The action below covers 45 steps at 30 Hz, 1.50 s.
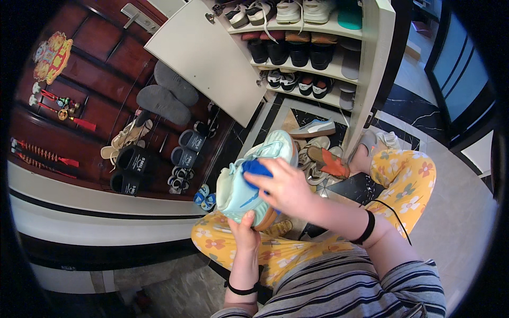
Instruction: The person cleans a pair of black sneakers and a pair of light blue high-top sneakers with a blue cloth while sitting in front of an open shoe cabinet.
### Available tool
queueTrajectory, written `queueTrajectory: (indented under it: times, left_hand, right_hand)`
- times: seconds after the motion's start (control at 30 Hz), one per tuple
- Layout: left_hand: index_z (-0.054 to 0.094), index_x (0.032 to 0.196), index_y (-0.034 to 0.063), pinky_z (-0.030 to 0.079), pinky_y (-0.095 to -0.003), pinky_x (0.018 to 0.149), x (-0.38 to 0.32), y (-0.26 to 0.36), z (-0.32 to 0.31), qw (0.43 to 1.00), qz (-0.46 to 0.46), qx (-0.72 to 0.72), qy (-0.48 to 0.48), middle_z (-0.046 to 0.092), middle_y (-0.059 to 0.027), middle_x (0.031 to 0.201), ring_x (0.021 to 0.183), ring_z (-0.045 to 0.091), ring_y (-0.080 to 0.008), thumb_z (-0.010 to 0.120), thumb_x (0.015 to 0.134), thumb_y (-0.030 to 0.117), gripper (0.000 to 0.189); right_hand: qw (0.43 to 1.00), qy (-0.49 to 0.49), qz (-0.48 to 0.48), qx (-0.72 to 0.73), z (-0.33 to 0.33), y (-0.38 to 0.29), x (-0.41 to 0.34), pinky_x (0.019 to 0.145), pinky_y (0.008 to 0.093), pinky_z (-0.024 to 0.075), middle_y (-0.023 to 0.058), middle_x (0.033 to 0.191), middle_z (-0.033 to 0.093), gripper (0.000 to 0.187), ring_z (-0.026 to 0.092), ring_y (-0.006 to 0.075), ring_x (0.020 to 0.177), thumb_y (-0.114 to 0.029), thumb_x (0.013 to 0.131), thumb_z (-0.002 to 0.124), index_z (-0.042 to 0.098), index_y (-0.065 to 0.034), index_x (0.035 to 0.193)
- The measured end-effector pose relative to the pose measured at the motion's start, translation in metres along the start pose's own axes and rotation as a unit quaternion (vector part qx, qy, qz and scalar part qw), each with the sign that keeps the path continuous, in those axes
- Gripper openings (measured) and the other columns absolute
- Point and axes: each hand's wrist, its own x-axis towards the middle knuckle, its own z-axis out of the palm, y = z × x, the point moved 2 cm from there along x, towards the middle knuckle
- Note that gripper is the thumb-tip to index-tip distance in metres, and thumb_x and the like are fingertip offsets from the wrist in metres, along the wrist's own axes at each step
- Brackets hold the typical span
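A pale mint sneaker [248, 194] with a brown sole is held up over my lap, its toe pointing away from me. My left hand [244, 232] grips it near the heel, thumb on the side. Against its upper, close to the laces, my right hand [288, 189] presses a blue cloth [256, 171]. The right fingers look slightly blurred. Part of the cloth is hidden under them.
An open shoe cabinet [306, 65] stands ahead, with several pairs on its shelves. Loose shoes, among them a grey-blue sneaker [314, 128] and an orange-brown shoe [330, 162], lie on the floor before it. Slippers [191, 141] and sandals hang on a rack at left.
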Motion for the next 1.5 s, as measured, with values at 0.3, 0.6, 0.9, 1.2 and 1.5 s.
queueTrajectory:
  times: [0.3,0.6,0.9,1.2,1.5]
  left_hand:
    - [0.038,0.135,-0.0056,0.042,-0.0377,0.101,0.0,0.0,-0.006,1.0,-0.014,0.005,-0.009,0.052,-0.0142,0.129,0.117,0.053,-0.0257,0.073,0.073,0.02,0.076]
    - [0.045,0.129,-0.0004,0.046,-0.0379,0.095,0.011,-0.009,-0.031,0.998,-0.014,-0.04,0.056,0.056,-0.0114,0.122,0.111,0.057,-0.025,0.065,0.074,0.031,0.067]
    - [0.037,0.136,-0.0018,0.039,-0.0418,0.102,0.007,-0.011,-0.046,0.997,0.062,-0.041,0.033,0.049,-0.0137,0.131,0.121,0.05,-0.0287,0.07,0.07,0.029,0.08]
    - [0.025,0.145,-0.0005,0.031,-0.0425,0.109,0.0,-0.009,-0.017,0.972,0.142,0.102,-0.158,0.033,-0.0124,0.146,0.133,0.036,-0.0269,0.078,0.069,0.048,0.104]
    - [0.015,0.15,0.0071,0.031,-0.0444,0.111,0.024,-0.015,-0.016,0.969,-0.115,-0.179,-0.128,0.029,-0.0138,0.15,0.136,0.033,-0.0299,0.056,0.087,0.056,0.089]
  right_hand:
    - [0.998,-0.003,0.059,-0.004,0.001,0.003,0.005,0.071,0.0356,0.0545,0.0072,0.11,0.059,0.046,0.059,0.0245,0.093,-0.011,0.063,0.074,0.07,-0.0219,0.107]
    - [0.994,-0.065,-0.078,0.03,-0.002,-0.031,-0.038,0.073,0.0323,0.0523,0.0064,0.115,0.058,0.046,0.058,0.0232,0.094,-0.015,0.061,0.075,0.069,-0.0231,0.106]
    - [0.801,0.095,0.373,0.458,-0.005,0.051,-0.05,0.087,0.0299,0.0495,0.0088,0.113,0.06,0.045,0.059,0.0155,0.101,-0.007,0.083,0.066,0.056,-0.0044,0.126]
    - [0.632,0.106,0.433,0.634,0.009,0.048,-0.037,0.087,0.0323,0.0498,0.0073,0.115,0.059,0.069,0.06,0.0157,0.101,-0.012,0.079,0.076,0.04,-0.0034,0.137]
    - [0.722,0.03,0.366,0.586,-0.001,0.054,-0.044,0.093,0.0318,0.0458,0.0066,0.118,0.058,0.072,0.057,0.0155,0.105,-0.004,0.074,0.077,0.042,-0.0051,0.137]
